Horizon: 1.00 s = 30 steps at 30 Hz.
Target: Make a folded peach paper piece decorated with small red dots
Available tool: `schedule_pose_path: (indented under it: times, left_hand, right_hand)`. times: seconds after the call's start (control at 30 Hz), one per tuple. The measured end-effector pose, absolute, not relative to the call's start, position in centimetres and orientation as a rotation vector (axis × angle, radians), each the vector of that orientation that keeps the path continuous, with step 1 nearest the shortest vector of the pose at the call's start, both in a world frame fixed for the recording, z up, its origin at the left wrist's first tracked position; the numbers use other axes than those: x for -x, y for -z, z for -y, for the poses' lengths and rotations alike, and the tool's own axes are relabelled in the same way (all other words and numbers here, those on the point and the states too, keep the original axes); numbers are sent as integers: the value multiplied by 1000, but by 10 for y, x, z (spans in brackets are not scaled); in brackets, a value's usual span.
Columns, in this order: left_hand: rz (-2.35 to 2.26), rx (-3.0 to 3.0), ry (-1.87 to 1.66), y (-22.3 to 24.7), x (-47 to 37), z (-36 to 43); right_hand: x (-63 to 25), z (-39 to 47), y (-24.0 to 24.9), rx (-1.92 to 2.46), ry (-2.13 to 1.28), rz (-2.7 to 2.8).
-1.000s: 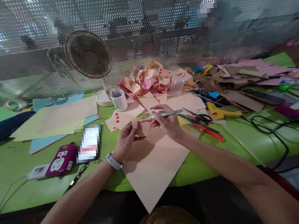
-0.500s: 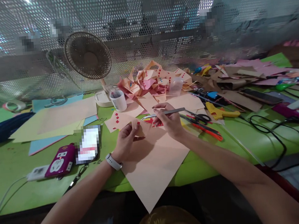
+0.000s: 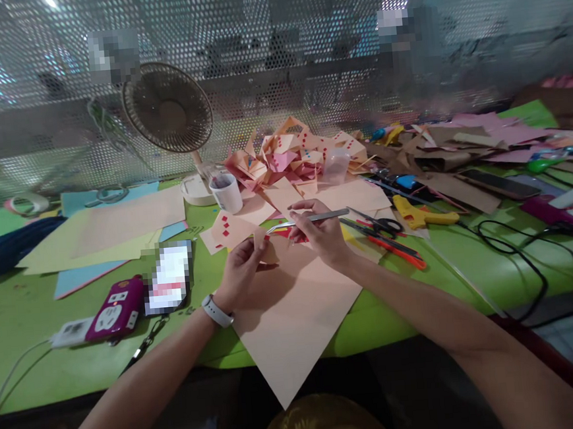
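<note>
My left hand (image 3: pixel 242 268) pinches a small peach paper piece (image 3: pixel 268 251) that bears a red mark near its top. In my right hand (image 3: pixel 322 233) are metal tweezers (image 3: pixel 324 216), pointing left with their tips at the upper edge of that piece. Beneath both hands lies a large peach sheet (image 3: pixel 295 326), one corner past the table's front edge. Red paper bits (image 3: pixel 302 235) lie partly hidden behind my right hand. Left of them is a peach paper with red diamonds (image 3: pixel 233 229).
A fan (image 3: pixel 169 108), a white cup (image 3: pixel 226 194) and piled folded papers (image 3: pixel 286 155) stand behind. Scissors (image 3: pixel 389 225), an orange cutter (image 3: pixel 398 252) and a yellow glue gun (image 3: pixel 423 215) lie right; a phone (image 3: pixel 170 276) and purple power bank (image 3: pixel 115 308) lie left.
The tweezers and my right hand have shifted slightly left. My left hand keeps its hold on the small paper piece, nearly still.
</note>
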<state>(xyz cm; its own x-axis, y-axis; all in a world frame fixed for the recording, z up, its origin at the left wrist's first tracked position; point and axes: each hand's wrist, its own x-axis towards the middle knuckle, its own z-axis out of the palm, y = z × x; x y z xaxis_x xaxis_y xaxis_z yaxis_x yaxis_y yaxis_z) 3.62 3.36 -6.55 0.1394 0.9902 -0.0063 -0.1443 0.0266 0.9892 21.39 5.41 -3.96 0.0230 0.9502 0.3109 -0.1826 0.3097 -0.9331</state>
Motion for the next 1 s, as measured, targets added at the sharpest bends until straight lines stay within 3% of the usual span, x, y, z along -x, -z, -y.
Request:
schedule_pose_path:
  times: [1.0]
  left_hand:
    - [-1013, -1132, -1158, 64, -36, -33]
  right_hand:
    - [-217, -56, 49, 834, -1055, 1285]
